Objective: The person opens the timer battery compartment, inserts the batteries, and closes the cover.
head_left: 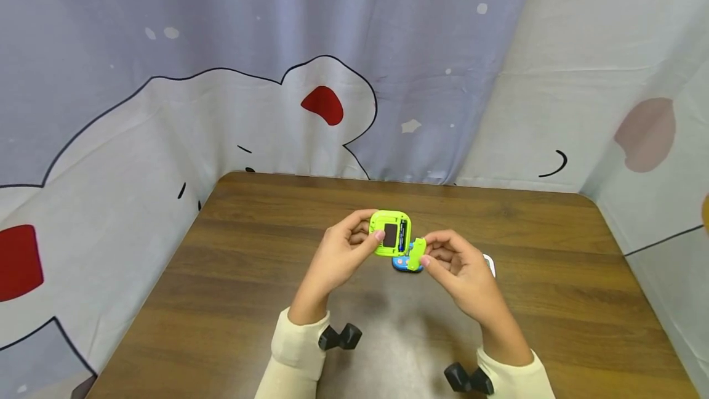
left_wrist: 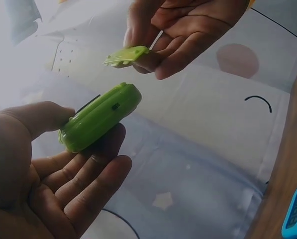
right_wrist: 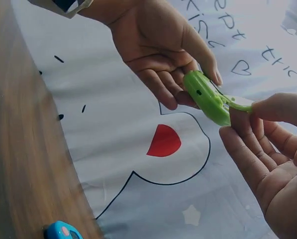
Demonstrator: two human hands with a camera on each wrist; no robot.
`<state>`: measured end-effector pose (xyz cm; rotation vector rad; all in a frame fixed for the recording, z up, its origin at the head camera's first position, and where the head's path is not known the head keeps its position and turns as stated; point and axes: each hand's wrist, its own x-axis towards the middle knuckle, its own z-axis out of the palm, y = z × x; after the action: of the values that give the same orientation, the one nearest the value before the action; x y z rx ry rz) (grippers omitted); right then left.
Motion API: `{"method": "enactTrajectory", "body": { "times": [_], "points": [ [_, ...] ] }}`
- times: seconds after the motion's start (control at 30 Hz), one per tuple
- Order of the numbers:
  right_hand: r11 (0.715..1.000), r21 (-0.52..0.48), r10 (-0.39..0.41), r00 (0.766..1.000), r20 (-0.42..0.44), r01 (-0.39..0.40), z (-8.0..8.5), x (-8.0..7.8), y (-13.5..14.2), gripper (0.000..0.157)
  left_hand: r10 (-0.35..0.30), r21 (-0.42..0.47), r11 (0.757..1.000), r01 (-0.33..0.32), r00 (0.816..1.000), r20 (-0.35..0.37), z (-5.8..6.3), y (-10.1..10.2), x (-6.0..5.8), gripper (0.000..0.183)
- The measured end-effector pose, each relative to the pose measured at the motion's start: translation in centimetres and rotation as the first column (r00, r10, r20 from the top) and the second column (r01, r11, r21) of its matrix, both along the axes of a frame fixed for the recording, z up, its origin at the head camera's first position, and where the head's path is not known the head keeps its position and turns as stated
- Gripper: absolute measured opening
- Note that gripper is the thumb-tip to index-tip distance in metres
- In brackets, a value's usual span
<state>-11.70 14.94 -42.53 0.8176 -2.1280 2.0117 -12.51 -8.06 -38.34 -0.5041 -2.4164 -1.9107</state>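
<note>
In the head view my left hand [head_left: 339,257] holds a green digital timer [head_left: 390,234] between thumb and fingers, its back turned toward me. A dark rectangle marks that back, and beside it one battery [head_left: 402,236] sits in the uncovered slot. My right hand [head_left: 465,273] pinches a small green battery cover [head_left: 416,255] just right of the timer. Seen from the left wrist, the cover [left_wrist: 127,55] hangs above the timer [left_wrist: 101,117] with a gap between them. The timer's front is hidden.
Behind the hands a blue digital timer [head_left: 401,264] lies on the wooden table [head_left: 266,233], partly covered by the green pieces. A white object [head_left: 490,265] shows from behind my right hand. Printed curtains [head_left: 421,66] hang along the table's back and sides.
</note>
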Motion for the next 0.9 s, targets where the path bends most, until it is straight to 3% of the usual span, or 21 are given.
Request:
{"method": "enactTrajectory", "body": {
  "times": [0.37, 0.47, 0.63, 0.9],
  "points": [
    [0.973, -0.223, 0.060, 0.998, -0.005, -0.060, 0.2, 0.0, 0.1, 0.026, -0.045, -0.017, 0.999, 0.045, 0.998, -0.036, 0.3, 1.0, 0.6, 0.034],
    [0.975, -0.217, 0.056, 0.998, 0.013, -0.052, 0.2, 0.0, 0.1, 0.025, -0.041, -0.019, 0.999, 0.040, 0.999, -0.031, -0.5, 1.1, 0.3, 0.034],
    [0.983, -0.179, 0.049, 0.999, 0.020, -0.044, 0.2, 0.0, 0.1, 0.024, -0.046, -0.008, 0.999, 0.045, 0.999, -0.018, -2.6, 1.1, -0.7, 0.036],
    [0.992, -0.128, 0.021, 0.998, 0.060, -0.013, 0.1, -0.1, 0.1, 0.022, -0.063, 0.003, 0.998, 0.063, 0.997, -0.046, -3.0, 1.0, -0.9, 0.035]
  ]
}}
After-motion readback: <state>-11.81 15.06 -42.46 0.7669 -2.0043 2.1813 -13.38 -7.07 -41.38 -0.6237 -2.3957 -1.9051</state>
